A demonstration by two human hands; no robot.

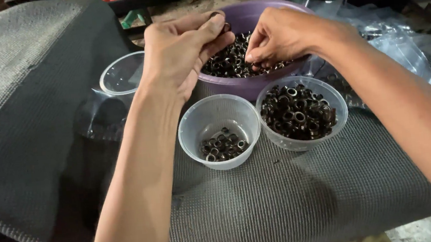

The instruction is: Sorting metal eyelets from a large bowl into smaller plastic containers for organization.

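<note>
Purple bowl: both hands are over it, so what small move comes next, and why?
Probably carry the left hand to one of the clear cups and drop its ring: its fingers pinch a small dark ring above the purple bowl, while the right hand digs among the rings.

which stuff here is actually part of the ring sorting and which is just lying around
In use:
left hand, pinching a small ring
right hand, reaching into the purple bowl of metal rings
small clear cup, few rings
fuller clear cup

Lying about:
empty clear cup
plastic bags
grey mat
</note>
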